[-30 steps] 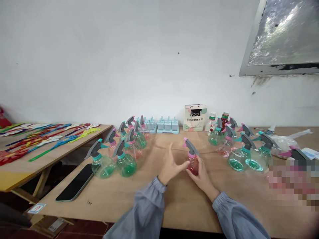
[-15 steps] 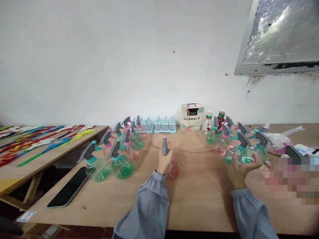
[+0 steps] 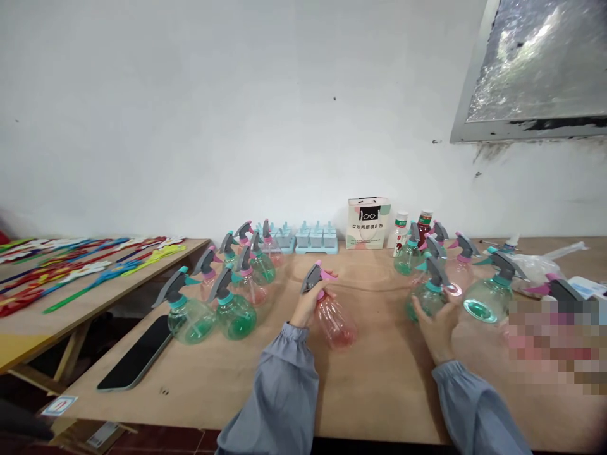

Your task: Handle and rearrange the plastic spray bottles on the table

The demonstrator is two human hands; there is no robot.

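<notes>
My left hand is wrapped round the neck of a pink spray bottle near the table's middle. The bottle leans, its grey trigger head pointing right. My right hand grips the body of a green spray bottle, thumb and fingers on either side. Just right of that hand stands another green spray bottle, with more green and pink ones behind. On the left side, several spray bottles stand in a group, the nearest being a green one and a paler green one.
A black phone lies at the table's left. Along the wall stand light blue popsicle moulds, a paper bag and two capped bottles, one red. Clear plastic wrap lies at the right. Colourful flat strips cover the other table.
My right hand has closed round the green spray bottle, which has shifted left, away from its neighbours. In my left hand, the pink bottle has turned and tilted, its nozzle now to the right.
</notes>
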